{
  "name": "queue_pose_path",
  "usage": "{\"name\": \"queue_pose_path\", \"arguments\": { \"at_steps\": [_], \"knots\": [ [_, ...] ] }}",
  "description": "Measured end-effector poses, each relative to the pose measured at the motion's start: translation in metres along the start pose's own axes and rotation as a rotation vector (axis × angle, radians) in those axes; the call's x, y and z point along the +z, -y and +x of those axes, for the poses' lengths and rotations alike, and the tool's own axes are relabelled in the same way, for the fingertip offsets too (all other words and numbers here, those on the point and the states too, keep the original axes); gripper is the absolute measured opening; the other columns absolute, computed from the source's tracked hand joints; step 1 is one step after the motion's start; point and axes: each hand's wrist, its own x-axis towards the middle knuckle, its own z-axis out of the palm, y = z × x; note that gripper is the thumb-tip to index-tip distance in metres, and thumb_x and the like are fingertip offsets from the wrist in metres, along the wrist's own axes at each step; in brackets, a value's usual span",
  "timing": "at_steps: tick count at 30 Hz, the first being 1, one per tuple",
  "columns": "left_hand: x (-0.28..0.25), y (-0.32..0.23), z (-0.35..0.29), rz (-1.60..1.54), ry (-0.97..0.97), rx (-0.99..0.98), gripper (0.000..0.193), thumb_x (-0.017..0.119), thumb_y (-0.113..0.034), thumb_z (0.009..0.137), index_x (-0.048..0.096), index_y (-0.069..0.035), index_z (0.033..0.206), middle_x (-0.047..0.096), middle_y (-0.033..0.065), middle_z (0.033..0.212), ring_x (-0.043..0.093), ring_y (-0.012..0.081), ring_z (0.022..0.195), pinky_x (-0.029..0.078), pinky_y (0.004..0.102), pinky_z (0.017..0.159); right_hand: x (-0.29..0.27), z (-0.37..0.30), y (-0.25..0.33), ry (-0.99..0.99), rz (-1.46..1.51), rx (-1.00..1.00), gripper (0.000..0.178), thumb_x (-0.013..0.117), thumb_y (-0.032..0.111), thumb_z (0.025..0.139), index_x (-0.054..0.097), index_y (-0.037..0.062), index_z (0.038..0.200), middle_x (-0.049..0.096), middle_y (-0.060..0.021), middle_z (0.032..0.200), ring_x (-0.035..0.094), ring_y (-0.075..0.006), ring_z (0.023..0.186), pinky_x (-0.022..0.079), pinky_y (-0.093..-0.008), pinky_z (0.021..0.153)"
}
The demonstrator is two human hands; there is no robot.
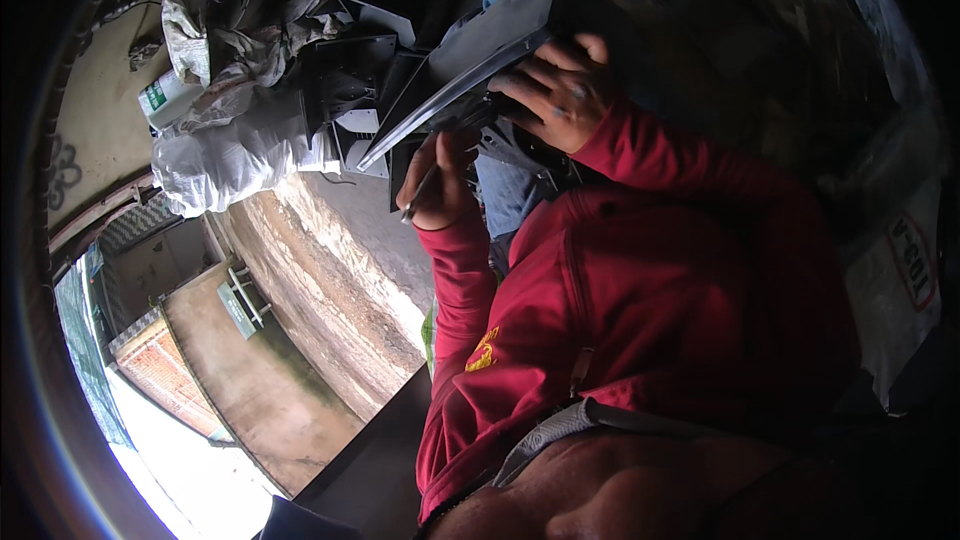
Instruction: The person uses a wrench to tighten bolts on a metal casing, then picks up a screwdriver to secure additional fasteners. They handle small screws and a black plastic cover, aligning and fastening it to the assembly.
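Observation:
A flat, dark screen-like panel (pixel 490 35) with a pale, shiny edge is tilted in front of my chest, over my lap. My right hand (pixel 562 90) is closed on its right side, fingers bent over the edge. Close to the panel's lower left edge, my left hand (pixel 437 180) pinches a thin rod-like tool (pixel 420 192). One end of the tool sticks out below the fingers; its other end is lost in shadow, so its exact kind cannot be made out. Dark parts below the panel are hard to tell apart.
Several dark flat panels and frames (pixel 375 20) lie piled beyond my hands. White plastic wrapping (pixel 235 155) and a white-and-green container (pixel 170 100) stand at the left. A green bench (pixel 238 308) is farther off, by a bright opening. A pale sack (pixel 890 290) is at the right.

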Motion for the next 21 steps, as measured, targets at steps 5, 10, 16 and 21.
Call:
{"name": "queue_pose_path", "arguments": {
  "at_steps": [5, 10, 16, 21],
  "knots": [
    [0.014, -0.017, 0.006, 0.623, 0.060, 0.588, 0.021, 0.069, -0.012, 0.087, 0.068, -0.005, 0.107, 0.072, 0.0093, 0.088, 0.071, 0.0234, 0.073, 0.055, 0.0310, 0.059, -0.004, 0.003, 0.001, -0.009, -0.030, -0.026, 0.043, 0.077, 0.030, 0.071, 0.065, 0.0241, 0.111, 0.065, 0.0063, 0.114, 0.054, -0.0141, 0.112, 0.029, -0.0441, 0.091],
    [0.020, -0.043, 0.015, 0.814, 0.220, 0.685, 0.018, 0.069, -0.011, 0.084, 0.069, -0.011, 0.102, 0.069, 0.0077, 0.083, 0.069, 0.0256, 0.067, 0.055, 0.0331, 0.057, -0.007, 0.002, 0.002, 0.020, -0.002, 0.009, 0.042, 0.077, 0.031, 0.072, 0.064, 0.0240, 0.112, 0.064, 0.0058, 0.115, 0.054, -0.0153, 0.114, 0.029, -0.0446, 0.091],
    [-0.006, 0.022, 0.025, -0.282, 0.252, -0.033, 0.033, 0.060, -0.030, 0.097, 0.066, 0.002, 0.100, 0.070, 0.0147, 0.083, 0.071, 0.0240, 0.069, 0.058, 0.0317, 0.060, -0.007, 0.003, 0.003, -0.003, -0.026, -0.002, 0.043, 0.079, 0.033, 0.069, 0.065, 0.0245, 0.109, 0.064, 0.0070, 0.115, 0.053, -0.0146, 0.114, 0.029, -0.0447, 0.092],
    [-0.016, 0.020, 0.000, -0.249, 0.043, -0.113, 0.052, 0.052, -0.045, 0.099, 0.061, 0.005, 0.113, 0.068, 0.0155, 0.088, 0.064, 0.0237, 0.070, 0.051, 0.0303, 0.064, -0.003, 0.001, 0.001, -0.008, -0.004, -0.002, 0.045, 0.080, 0.032, 0.067, 0.066, 0.0248, 0.108, 0.064, 0.0075, 0.114, 0.054, -0.0142, 0.112, 0.030, -0.0449, 0.091]
  ]
}}
